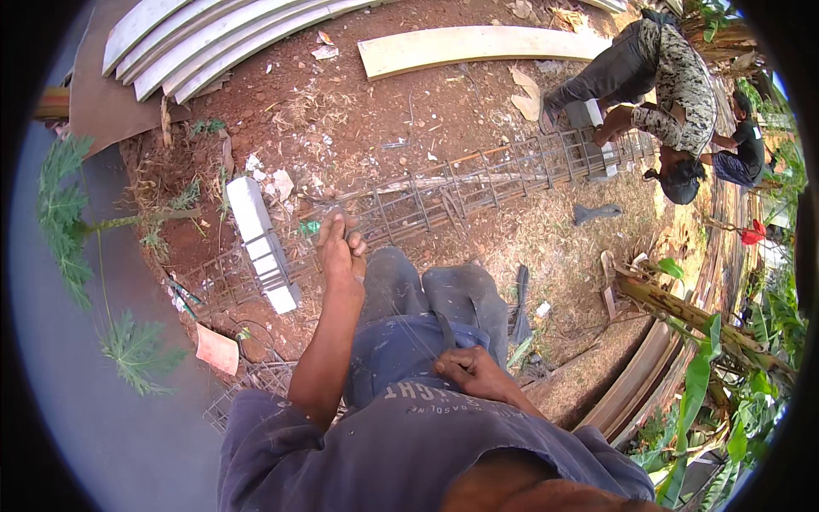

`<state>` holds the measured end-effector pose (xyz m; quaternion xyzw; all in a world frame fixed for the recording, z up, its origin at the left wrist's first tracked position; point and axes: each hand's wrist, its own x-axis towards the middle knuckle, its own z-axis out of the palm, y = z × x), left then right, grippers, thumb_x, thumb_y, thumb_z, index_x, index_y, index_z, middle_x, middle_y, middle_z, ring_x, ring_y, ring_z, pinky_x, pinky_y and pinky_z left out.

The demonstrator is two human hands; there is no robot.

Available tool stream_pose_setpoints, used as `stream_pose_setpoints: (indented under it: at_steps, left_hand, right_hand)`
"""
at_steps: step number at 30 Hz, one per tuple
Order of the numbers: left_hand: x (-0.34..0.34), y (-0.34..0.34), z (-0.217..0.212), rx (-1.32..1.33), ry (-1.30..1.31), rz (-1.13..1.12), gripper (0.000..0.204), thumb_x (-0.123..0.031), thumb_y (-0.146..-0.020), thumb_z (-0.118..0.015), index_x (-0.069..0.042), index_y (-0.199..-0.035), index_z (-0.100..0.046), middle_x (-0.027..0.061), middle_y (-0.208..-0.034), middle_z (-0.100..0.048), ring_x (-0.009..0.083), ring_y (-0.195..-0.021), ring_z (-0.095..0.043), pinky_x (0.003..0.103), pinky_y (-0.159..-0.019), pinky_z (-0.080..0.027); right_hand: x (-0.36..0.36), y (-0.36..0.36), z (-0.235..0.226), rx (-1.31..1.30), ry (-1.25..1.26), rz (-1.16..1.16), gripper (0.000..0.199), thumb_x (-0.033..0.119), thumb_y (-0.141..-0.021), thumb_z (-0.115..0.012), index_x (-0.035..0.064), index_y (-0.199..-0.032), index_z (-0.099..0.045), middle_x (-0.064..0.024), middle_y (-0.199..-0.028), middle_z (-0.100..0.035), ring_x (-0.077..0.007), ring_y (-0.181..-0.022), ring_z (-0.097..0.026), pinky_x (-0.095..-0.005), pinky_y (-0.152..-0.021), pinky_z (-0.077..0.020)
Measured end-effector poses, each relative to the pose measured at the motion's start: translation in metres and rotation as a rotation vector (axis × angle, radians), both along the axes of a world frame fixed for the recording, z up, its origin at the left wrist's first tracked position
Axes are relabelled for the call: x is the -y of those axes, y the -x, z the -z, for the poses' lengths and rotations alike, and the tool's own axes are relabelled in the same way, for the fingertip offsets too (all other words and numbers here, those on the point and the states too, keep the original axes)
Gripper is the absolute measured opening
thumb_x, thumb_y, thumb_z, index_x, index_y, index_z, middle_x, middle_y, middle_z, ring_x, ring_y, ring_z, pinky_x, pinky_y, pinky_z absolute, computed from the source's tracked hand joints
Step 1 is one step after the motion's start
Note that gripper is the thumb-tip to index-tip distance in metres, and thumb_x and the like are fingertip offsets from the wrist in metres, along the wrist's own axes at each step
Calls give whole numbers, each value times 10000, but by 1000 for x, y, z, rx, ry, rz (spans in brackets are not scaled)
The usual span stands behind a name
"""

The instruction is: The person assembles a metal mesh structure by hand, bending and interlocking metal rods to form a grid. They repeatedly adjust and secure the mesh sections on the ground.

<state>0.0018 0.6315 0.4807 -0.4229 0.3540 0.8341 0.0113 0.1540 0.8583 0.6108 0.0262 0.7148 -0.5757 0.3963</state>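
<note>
My left hand (343,247) is raised over the near side of a long steel rebar cage (418,205), its bent fingers apart. Nothing shows clearly in it. Held close to my lap, my right hand (472,371) is closed on thin wires (408,328), which stretch toward my knees; their far ends are hard to follow. A narrow dark strip (445,329) lies beside its fingertips, and whether the hand grips that too I cannot tell. Left of my left hand, a white block (249,209) lies under the cage's left end, with bars crossing it.
Farther right, a bent-over person (678,94) works at the cage above another pale block (589,115); a second person (744,145) is behind. Boards (478,44) lie at the back. A grey wall or slab (111,367) borders the left, with plants (699,384) to the right.
</note>
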Motion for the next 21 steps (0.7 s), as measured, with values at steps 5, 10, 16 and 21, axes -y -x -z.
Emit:
stream_pose_setpoints:
  at_steps: [5, 10, 16, 21]
  left_hand:
    - [2, 23, -78, -244, -5, -170, 138, -107, -967, -499, -50, -1093, -502, 114, -853, -608, 121, -528, -502, 242, -439, -394]
    - [19, 12, -121, -511, -86, -149, 159, -126, -944, -550, -67, -1085, -506, 87, -894, -602, 113, -579, -505, 225, -457, -391]
    - [13, -7, -167, -736, -80, -34, 172, -165, -937, -589, -91, -1086, -546, 36, -814, -598, 74, -551, -506, 194, -421, -383]
    - [7, -8, -194, -841, 17, -116, 162, -149, -938, -588, -60, -1072, -568, 1, -780, -553, 73, -562, -488, 195, -439, -378]
  right_hand:
    - [2, -9, -15, 30, 33, 49, 231, 192, -946, -567, -5, -877, -665, -71, -735, -633, -116, -674, -547, -282, -642, -432]
    - [-5, -29, -5, -69, 130, 131, 269, 230, -935, -600, -15, -858, -680, -27, -742, -639, -97, -687, -531, -263, -644, -420]
    - [-17, -62, -7, -148, 181, 215, 256, 201, -927, -611, -21, -821, -679, -21, -705, -618, -96, -668, -510, -269, -630, -405]
    - [-31, -97, -15, -166, 158, 231, 240, 172, -927, -618, -36, -818, -668, -9, -709, -574, -81, -678, -492, -252, -634, -395]
